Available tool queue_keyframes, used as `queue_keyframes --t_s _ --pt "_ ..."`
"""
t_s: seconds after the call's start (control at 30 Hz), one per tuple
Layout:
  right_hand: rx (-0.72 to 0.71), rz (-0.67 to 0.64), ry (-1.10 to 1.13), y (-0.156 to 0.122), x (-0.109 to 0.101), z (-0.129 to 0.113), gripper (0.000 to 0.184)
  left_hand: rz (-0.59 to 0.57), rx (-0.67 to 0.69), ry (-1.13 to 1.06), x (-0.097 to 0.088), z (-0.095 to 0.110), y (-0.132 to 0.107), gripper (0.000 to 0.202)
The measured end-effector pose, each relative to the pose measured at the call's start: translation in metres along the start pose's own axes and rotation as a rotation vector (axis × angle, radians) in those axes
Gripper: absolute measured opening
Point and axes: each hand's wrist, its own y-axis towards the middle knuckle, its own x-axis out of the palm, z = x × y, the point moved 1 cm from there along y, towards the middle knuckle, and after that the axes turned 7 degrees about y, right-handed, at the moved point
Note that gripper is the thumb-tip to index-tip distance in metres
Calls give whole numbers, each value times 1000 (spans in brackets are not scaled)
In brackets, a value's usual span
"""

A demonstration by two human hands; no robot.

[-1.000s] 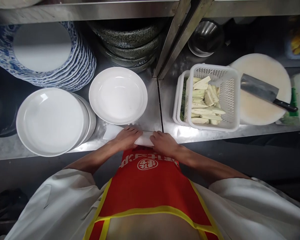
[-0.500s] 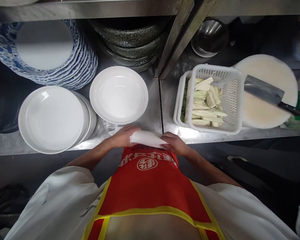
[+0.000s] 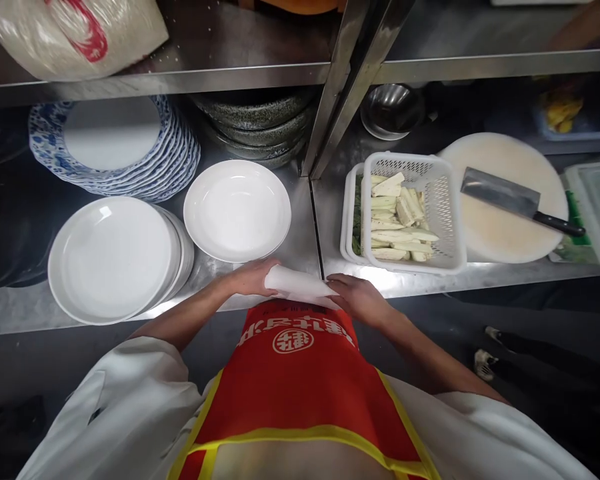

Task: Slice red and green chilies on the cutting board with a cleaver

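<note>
A white cloth (image 3: 300, 283), rolled or folded into a long strip, lies across the front edge of the steel counter (image 3: 290, 257). My left hand (image 3: 250, 279) grips its left end with fingers curled over it. Closed on the right end is my right hand (image 3: 357, 299). Both hands sit just above my red apron (image 3: 295, 360), right in front of a white shallow bowl (image 3: 237, 210).
A stack of white plates (image 3: 113, 257) and blue-patterned plates (image 3: 115, 143) stand left, dark bowls (image 3: 260, 123) behind. Right: a white basket (image 3: 445, 213) of cut vegetable strips, a round cutting board (image 3: 500, 227) with a cleaver (image 3: 510, 197), a steel bowl (image 3: 393, 110). A shelf post (image 3: 340, 87) rises mid-counter.
The cloth went from lying flat under both hands to being rolled up and held at both ends. The view has tilted up, showing the upper shelf.
</note>
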Motion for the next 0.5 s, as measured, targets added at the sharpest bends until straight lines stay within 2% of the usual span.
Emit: queue_keyframes --t_s 0.07,0.13,0.23,0.3,0.37,0.43,0.5 --pt "109 -114 -168 -2 -19 -20 21 -4 7 31 -7 6 -2 60" --pt "159 -187 -253 -2 -34 -37 21 2 20 34 -11 10 -4 56" --pt "154 -198 -261 -3 -47 -46 20 22 30 0 -11 12 -7 57" --pt "139 -154 -233 -9 -50 -38 20 42 19 -39 -7 8 -10 59" --pt "99 -51 -158 -19 -49 -21 21 59 -17 -68 0 -2 -15 57" --pt "56 78 -12 -33 -44 0 25 67 -60 -72 8 -14 -22 56" --pt "76 155 177 -46 -33 20 30 70 -87 -54 17 -25 -28 57"
